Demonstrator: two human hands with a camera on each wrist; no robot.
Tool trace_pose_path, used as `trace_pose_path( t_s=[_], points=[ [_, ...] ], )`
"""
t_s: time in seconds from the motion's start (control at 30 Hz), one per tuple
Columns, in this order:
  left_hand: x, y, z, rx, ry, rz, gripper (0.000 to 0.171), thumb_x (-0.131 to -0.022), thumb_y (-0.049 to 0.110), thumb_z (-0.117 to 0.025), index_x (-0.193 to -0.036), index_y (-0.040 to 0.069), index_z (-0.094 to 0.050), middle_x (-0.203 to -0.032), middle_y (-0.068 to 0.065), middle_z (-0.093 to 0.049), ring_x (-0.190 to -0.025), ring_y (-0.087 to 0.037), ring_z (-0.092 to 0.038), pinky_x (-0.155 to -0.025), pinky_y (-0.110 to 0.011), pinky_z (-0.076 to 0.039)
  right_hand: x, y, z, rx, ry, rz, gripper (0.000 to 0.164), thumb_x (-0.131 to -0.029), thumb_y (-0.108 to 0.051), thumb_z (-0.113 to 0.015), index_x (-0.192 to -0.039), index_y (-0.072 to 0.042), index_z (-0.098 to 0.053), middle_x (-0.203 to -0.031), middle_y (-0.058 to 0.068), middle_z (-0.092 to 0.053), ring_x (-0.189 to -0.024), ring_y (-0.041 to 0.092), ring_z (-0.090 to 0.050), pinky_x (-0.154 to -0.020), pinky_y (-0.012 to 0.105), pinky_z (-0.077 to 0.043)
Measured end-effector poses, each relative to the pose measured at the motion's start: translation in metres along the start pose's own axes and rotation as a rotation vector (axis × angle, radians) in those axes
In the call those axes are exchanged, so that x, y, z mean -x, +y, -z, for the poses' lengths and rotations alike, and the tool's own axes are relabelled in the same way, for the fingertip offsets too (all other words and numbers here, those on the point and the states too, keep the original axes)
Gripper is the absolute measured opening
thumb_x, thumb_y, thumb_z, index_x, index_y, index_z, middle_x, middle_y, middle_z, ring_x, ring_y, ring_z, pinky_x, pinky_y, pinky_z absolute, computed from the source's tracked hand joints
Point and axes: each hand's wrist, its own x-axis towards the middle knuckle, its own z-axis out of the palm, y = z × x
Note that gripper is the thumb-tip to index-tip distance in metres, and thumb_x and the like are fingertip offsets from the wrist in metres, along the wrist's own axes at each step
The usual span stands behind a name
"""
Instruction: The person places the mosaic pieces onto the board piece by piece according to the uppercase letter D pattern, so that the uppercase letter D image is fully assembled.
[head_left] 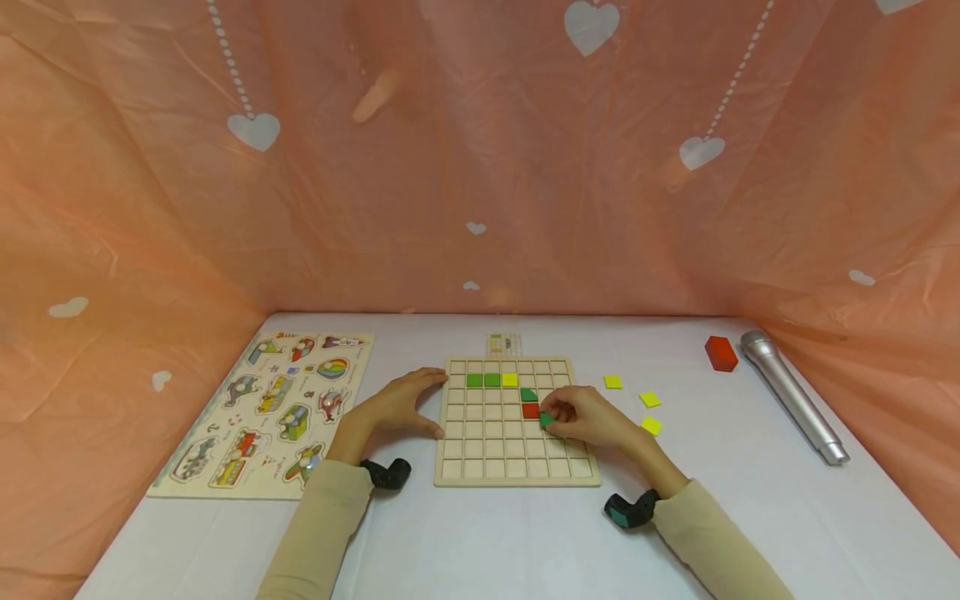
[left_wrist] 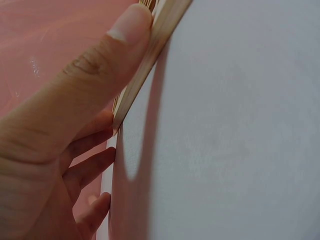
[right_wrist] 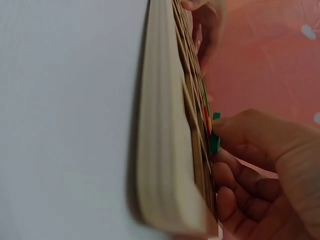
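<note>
A wooden grid board (head_left: 517, 482) lies on the white table in front of me. Two green square tiles (head_left: 483, 380) and a yellow tile (head_left: 510, 380) sit in its upper row. Farther right in the grid are a green tile with a rounded corner (head_left: 528, 395) and, below it, a red tile (head_left: 531, 411). My right hand (head_left: 588, 414) pinches another green tile (right_wrist: 215, 135) between thumb and fingers, close over the grid beside the red one. My left hand (head_left: 397, 404) rests at the board's left edge, fingers spread, with the thumb (left_wrist: 132, 25) against the rim.
A small pattern card (head_left: 503, 344) lies behind the board. Three yellow tiles (head_left: 613, 382) are scattered to its right. Farther right lie a red block (head_left: 722, 354) and a silver microphone (head_left: 795, 398). A picture puzzle board (head_left: 262, 417) occupies the left side.
</note>
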Motion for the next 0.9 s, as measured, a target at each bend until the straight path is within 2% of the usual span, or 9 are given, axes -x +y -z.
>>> trace_pose_path(
  t_s=[0.2,0.33,0.47,0.57,0.67,0.9],
  points=[
    [0.0,0.0,-0.001,0.005,-0.002,0.002,0.092,-0.066,0.041,-0.082,-0.139,0.003,-0.041,-0.144,-0.015,-0.038,-0.134,-0.033,-0.032,-0.111,-0.047,-0.028,-0.002,-0.003,-0.003,0.022,-0.005,0.032,0.023,-0.081,-0.013,-0.072,-0.1,-0.003,-0.064,-0.084,-0.002,-0.061,-0.076,0.008,-0.056,-0.067,0.021,-0.051],
    [0.0,0.0,0.0,0.0,0.0,-0.008,0.092,-0.066,0.04,-0.082,-0.139,0.002,-0.041,-0.144,-0.015,-0.039,-0.134,-0.033,-0.032,-0.111,-0.047,-0.028,-0.001,-0.001,-0.001,-0.001,-0.004,0.047,0.025,-0.083,-0.011,-0.07,-0.107,-0.004,-0.065,-0.091,0.001,-0.059,-0.078,0.011,-0.053,-0.066,0.021,-0.049],
    [0.0,0.0,0.001,-0.007,0.0,-0.007,0.092,-0.066,0.04,-0.082,-0.139,0.002,-0.041,-0.144,-0.015,-0.038,-0.134,-0.034,-0.032,-0.111,-0.048,-0.028,0.001,0.003,0.002,-0.073,-0.073,0.071,0.031,-0.086,0.002,-0.06,-0.115,-0.007,-0.065,-0.108,0.004,-0.056,-0.088,0.017,-0.05,-0.071,0.022,-0.045],
    [0.001,0.0,0.001,-0.007,0.001,-0.005,0.092,-0.066,0.04,-0.082,-0.139,0.002,-0.041,-0.144,-0.016,-0.038,-0.134,-0.034,-0.032,-0.111,-0.048,-0.028,0.001,0.006,0.003,-0.094,-0.129,0.082,0.033,-0.087,0.005,-0.057,-0.116,-0.008,-0.065,-0.116,0.005,-0.055,-0.096,0.019,-0.05,-0.077,0.022,-0.045],
    [0.0,0.0,0.001,-0.008,0.007,-0.016,0.092,-0.066,0.039,-0.082,-0.138,0.001,-0.041,-0.143,-0.016,-0.039,-0.134,-0.034,-0.033,-0.11,-0.047,-0.028,0.001,0.007,0.003,-0.067,-0.132,0.077,0.027,-0.088,-0.002,-0.061,-0.113,-0.009,-0.067,-0.112,0.004,-0.057,-0.094,0.019,-0.051,-0.077,0.023,-0.046],
    [0.0,-0.001,-0.001,-0.013,0.013,-0.035,0.092,-0.065,0.039,-0.083,-0.138,0.001,-0.042,-0.143,-0.016,-0.04,-0.133,-0.034,-0.034,-0.11,-0.047,-0.029,0.001,0.006,-0.001,-0.024,-0.063,0.036,0.018,-0.084,-0.016,-0.07,-0.102,-0.017,-0.07,-0.1,-0.005,-0.059,-0.084,0.014,-0.05,-0.069,0.022,-0.044]
  ],
)
